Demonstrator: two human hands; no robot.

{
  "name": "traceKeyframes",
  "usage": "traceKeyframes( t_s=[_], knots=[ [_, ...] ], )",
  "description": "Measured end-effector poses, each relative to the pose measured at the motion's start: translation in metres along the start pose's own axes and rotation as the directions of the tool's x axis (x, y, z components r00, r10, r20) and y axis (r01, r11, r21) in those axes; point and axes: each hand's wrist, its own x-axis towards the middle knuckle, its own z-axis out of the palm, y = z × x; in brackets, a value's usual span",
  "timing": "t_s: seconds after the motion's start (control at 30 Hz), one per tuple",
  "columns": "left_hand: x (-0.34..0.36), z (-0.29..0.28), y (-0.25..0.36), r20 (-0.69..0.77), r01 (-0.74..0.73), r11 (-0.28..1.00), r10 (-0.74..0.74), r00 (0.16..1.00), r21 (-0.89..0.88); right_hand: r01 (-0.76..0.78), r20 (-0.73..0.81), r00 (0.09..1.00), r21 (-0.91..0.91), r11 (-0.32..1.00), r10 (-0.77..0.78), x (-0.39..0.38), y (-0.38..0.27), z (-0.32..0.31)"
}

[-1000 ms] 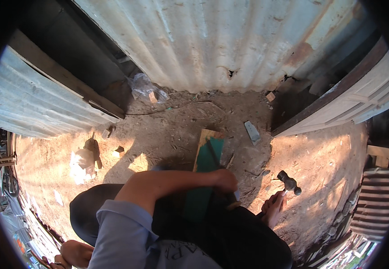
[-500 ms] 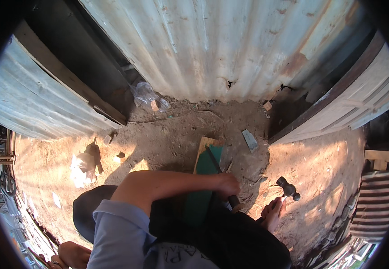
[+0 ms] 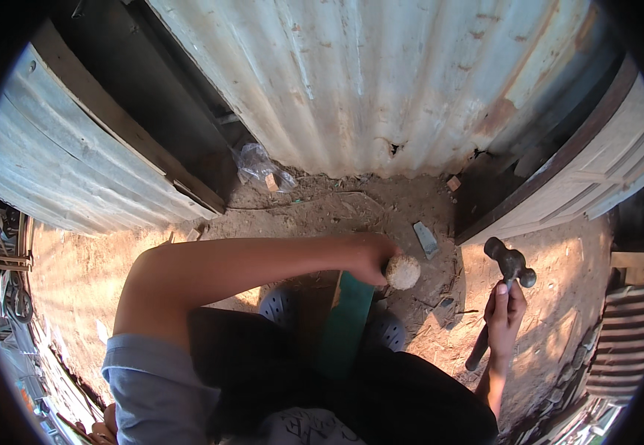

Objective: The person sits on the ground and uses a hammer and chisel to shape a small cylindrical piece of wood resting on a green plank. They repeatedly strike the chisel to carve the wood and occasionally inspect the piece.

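My left hand (image 3: 370, 258) is wrapped round the handle of a chisel. The handle's round, pale, worn butt (image 3: 403, 272) faces up at me; the blade is hidden beneath. Under that forearm a green-painted board (image 3: 348, 315) runs between my legs, its near end dark in shadow. Out to the right, my right hand (image 3: 506, 308) grips a ball-peen hammer (image 3: 511, 262) high on its handle, close below the metal head. The hammer is raised apart from the chisel and the board.
My perforated clogs (image 3: 387, 331) stand either side of the board. A grey flat piece (image 3: 425, 239) lies on the dirt ahead. Corrugated metal sheets (image 3: 381, 89) form the wall in front, with a clear plastic bag (image 3: 262, 167) at its foot. A panelled board (image 3: 566, 178) leans at right.
My left hand has moved up and tilted the chisel, so its butt now faces me. My right hand has lifted the hammer up and to the right.
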Motion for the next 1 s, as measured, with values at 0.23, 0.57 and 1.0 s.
traceKeyframes(
  t_s=[0.23,0.57,1.0],
  knots=[
    [-0.005,-0.035,-0.021,-0.23,0.112,0.986,-0.138,0.963,-0.125,0.177,0.256,0.956,-0.105,0.979,-0.146,0.051,-0.108,0.011],
    [-0.012,-0.043,-0.046,-0.292,-0.018,0.991,-0.022,0.956,-0.133,0.447,0.467,0.825,-0.197,0.872,-0.318,0.069,-0.151,0.078],
    [-0.015,-0.03,-0.06,-0.35,-0.03,0.978,-0.046,0.936,-0.208,0.395,0.414,0.871,-0.264,0.88,-0.266,0.069,-0.156,0.093]
  ],
)
